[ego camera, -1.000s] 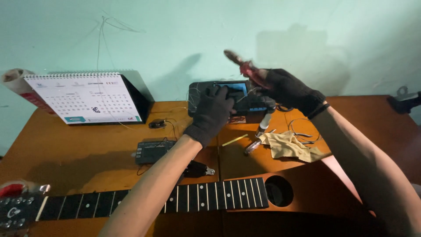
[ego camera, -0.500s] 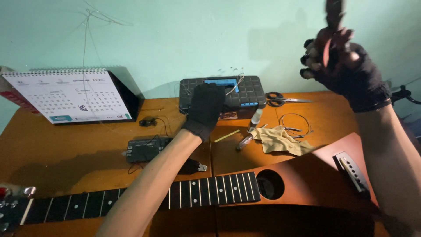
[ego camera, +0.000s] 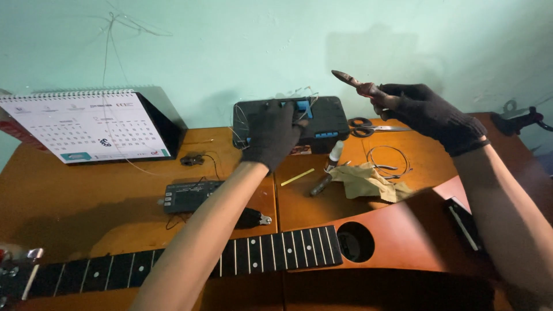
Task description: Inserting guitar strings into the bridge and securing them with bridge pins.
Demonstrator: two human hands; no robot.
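Note:
Both my hands wear black gloves. My left hand (ego camera: 275, 133) reaches forward onto a black tool case (ego camera: 328, 118) with blue latches at the back of the table, fingers on its lid near thin wire strands. My right hand (ego camera: 427, 112) is raised above the table and grips a pair of red-handled pliers (ego camera: 352, 82), jaws pointing left and up. An orange acoustic guitar (ego camera: 403, 230) lies flat in front of me, its black fretboard (ego camera: 276, 253) running left under my left forearm.
A desk calendar (ego camera: 86, 126) stands at the back left. A black tuner box (ego camera: 187, 196), a yellow stick (ego camera: 298, 177), a small white bottle (ego camera: 335, 154), scissors (ego camera: 374, 126), a tan cloth (ego camera: 368, 181) and coiled string (ego camera: 389, 160) lie on the wooden table (ego camera: 86, 207).
My right hand has come down from high at the upper right and turned the pliers to point left. My left hand stays on the black case.

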